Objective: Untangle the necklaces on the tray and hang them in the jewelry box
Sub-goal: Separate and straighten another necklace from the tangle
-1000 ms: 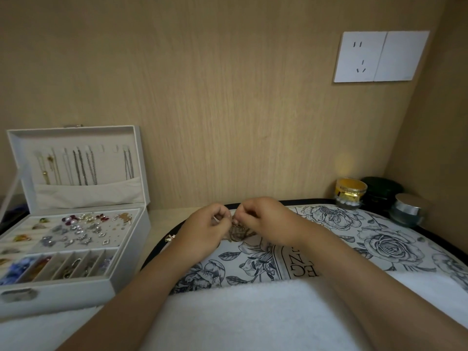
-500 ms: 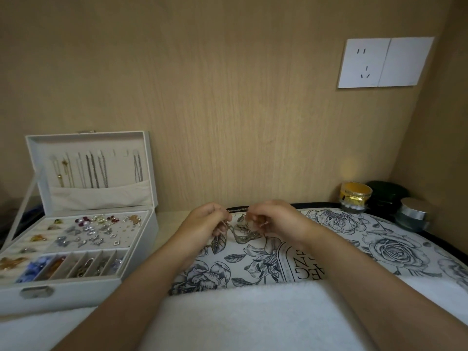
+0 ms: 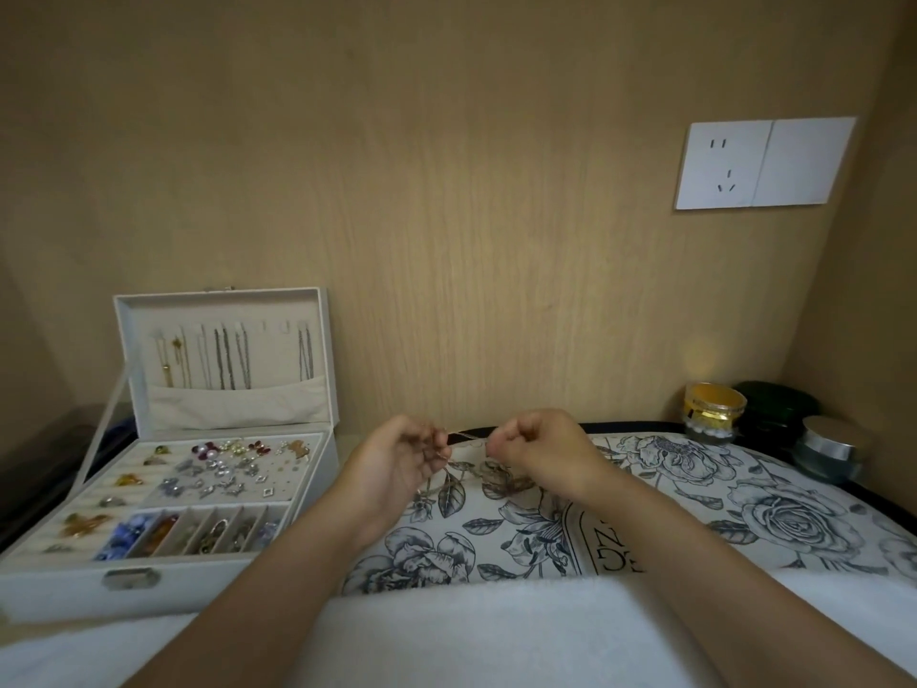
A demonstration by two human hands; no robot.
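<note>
The fingers (image 3: 437, 441) of the left hand (image 3: 397, 464) and right hand (image 3: 536, 454) pinch a thin necklace chain (image 3: 469, 433) taut between them just above the floral tray (image 3: 645, 430) — light, limp, probably snag-prone, best worked close to the bunched tangle (image 3: 496, 471) — with the open jewelry box (image 3: 223, 439) to the left and the jars (image 3: 714, 409) well apart.

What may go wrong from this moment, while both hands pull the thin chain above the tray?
1. The chain is stretched taut between the left hand and the right hand; a harder pull might tighten a knot or snap it.
2. The tangled heap lies on the tray just under the hands; if it is joined to the chain, it may be dragged along.
</note>
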